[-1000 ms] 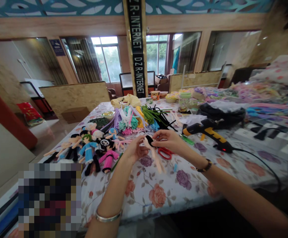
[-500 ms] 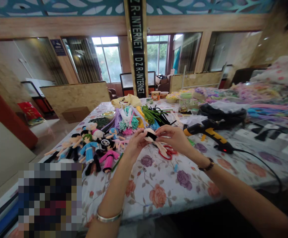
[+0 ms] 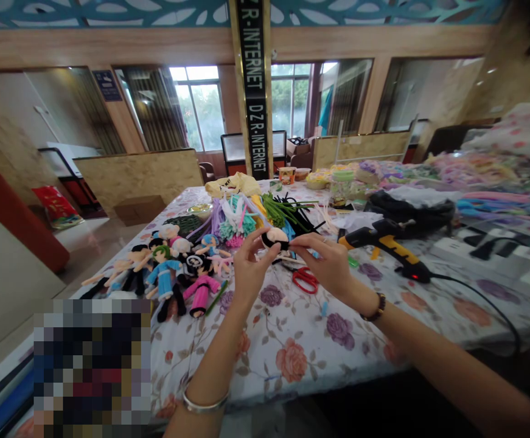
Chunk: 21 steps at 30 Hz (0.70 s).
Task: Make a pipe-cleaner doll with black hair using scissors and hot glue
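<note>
My left hand [image 3: 252, 264] is closed around the pale, round head of a small fuzzy doll [image 3: 274, 235], thumb in front. A black fuzzy strip [image 3: 277, 245] lies across the head. At the head's right side, my right hand [image 3: 326, 261] pinches the strip's end between thumb and fingertips. The doll's lower part is mostly hidden by my hands. Red-handled scissors [image 3: 305, 280] lie on the table just below, between my hands. To the right, a black and yellow glue gun [image 3: 390, 246] rests with its red light on.
Finished dolls [image 3: 167, 274] lie in a pile on the left. Bundles of coloured pipe cleaners [image 3: 237, 222] stand behind my hands. A black plastic bag [image 3: 411, 213], a power strip [image 3: 470, 252] and a clear lidded jar [image 3: 341, 185] are at the right on the flowered tablecloth [image 3: 292, 359].
The doll has been turned, so its pale limbs no longer hang toward the scissors. My left thumb now presses the head's front, and my right hand has shifted slightly right and down.
</note>
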{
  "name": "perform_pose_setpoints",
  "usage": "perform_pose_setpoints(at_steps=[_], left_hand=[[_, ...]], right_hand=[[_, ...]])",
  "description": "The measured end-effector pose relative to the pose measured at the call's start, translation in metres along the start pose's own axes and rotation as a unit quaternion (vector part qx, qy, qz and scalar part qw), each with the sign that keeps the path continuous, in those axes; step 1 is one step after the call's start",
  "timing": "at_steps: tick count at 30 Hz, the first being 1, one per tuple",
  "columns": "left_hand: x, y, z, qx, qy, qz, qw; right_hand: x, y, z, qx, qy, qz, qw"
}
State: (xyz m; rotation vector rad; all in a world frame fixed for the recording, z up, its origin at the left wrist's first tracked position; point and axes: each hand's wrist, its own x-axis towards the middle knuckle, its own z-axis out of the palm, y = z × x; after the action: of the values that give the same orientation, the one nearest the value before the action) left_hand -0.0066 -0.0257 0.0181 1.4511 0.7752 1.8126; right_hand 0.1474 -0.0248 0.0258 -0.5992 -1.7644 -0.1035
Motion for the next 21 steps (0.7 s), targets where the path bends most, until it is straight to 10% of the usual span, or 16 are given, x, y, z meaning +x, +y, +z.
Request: perform_pose_setpoints(at_steps=[13, 21], left_hand=[[-0.0046, -0.0004, 0.0007, 0.076, -0.003, 0.060, 0.995], [-0.0003, -0.0016, 0.0031, -0.036, -0.008, -0.045, 0.998]], right_hand=[[0.0017, -0.0020, -0.0006, -0.046, 0.026, -0.063, 0.997], [0.0018, -0.0001, -0.0009, -0.036, 0.015, -0.037, 0.999]])
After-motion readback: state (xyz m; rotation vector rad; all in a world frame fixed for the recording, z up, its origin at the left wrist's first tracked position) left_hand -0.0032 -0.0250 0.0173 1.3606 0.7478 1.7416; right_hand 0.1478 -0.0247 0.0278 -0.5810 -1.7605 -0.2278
